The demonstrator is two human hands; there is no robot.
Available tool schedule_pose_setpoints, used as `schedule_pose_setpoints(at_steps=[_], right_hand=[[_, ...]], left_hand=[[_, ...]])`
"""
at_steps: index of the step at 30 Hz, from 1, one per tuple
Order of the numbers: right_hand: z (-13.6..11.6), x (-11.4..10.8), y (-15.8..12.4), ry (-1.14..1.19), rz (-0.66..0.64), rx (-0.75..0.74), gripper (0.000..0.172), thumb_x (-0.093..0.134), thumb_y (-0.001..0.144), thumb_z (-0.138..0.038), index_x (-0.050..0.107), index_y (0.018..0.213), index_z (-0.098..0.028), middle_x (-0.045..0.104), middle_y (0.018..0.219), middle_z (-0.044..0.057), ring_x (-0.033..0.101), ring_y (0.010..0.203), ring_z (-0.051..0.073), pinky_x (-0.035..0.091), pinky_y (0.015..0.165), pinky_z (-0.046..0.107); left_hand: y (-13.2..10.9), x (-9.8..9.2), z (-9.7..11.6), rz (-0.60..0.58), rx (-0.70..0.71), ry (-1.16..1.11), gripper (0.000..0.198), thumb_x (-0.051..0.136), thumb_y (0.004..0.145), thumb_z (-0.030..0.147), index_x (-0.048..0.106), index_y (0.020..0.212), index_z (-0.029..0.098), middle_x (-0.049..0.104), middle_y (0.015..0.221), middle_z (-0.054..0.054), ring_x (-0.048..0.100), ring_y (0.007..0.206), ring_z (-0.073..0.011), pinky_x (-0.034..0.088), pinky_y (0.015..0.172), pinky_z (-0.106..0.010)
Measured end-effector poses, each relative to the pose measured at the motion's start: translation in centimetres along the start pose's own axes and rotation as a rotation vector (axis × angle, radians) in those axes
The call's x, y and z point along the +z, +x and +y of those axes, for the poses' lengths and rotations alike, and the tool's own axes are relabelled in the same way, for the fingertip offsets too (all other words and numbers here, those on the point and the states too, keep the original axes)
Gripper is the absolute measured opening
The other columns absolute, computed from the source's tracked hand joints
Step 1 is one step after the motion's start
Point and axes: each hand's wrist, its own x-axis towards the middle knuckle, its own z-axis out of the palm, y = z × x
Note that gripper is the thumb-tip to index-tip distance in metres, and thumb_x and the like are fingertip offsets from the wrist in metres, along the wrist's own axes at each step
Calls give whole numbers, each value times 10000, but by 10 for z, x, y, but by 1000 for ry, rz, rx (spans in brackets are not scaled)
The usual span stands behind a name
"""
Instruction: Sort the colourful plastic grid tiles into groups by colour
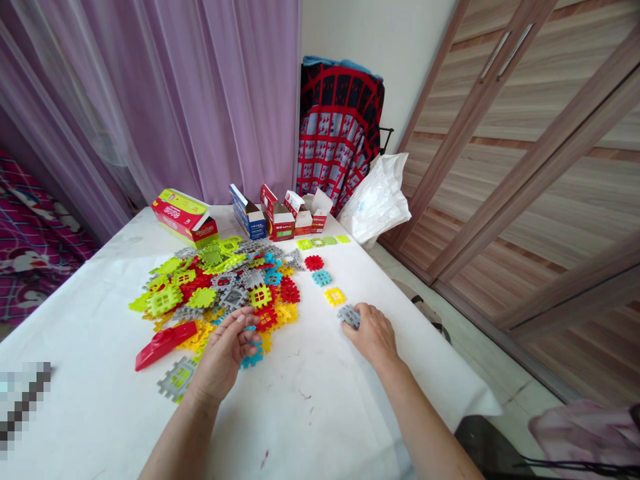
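A heap of flat interlocking plastic tiles [220, 287] in green, yellow, red, grey and blue lies on a white-covered table [310, 413]. My left hand [227, 350] rests at the near edge of the heap, fingers curled over a blue tile [251, 360]. My right hand [373, 333] lies to the right, fingers closed on a grey tile [349, 315] on the cloth. Beyond it a line of single tiles runs away from me: yellow [335, 296], blue [321, 277], red [314, 262], then green ones [323, 241].
A red ramp-shaped piece [165, 343] and a grey-green tile [176, 379] lie left of my left hand. Opened small boxes [280, 217] and a red-green box [184, 217] stand at the far edge. A white plastic bag [377, 197] sits by the table's right corner.
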Motion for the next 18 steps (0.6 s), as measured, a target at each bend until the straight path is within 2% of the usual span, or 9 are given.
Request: schedule_pose_setpoints(at_steps=[7,12,18], right_hand=[[1,-1,2,14,-2,-58,319,611,814,-374,575,1083,-206,635,1061,69,561,1023,230,374,845,304],[2,1,3,-7,-1,-65,305,628,802,-353,592,1064,-201,640,1002,67,578,964,227,381,811,298],[1,7,-1,10,102,31,316,639,809,-379,597,1048,-176,636,974,84,590,927,234,398,781,306]], left_hand=[[0,-1,-1,-18,-5,2,325,766,679,239,647,974,174,649,785,7,619,526,-91,517,407,-172],[1,0,-1,-11,-5,-1,343,769,674,239,642,985,170,638,774,16,619,523,-89,516,404,-171],[1,0,0,-13,-5,-5,413,814,623,293,642,977,167,644,775,20,618,520,-88,516,403,-175]])
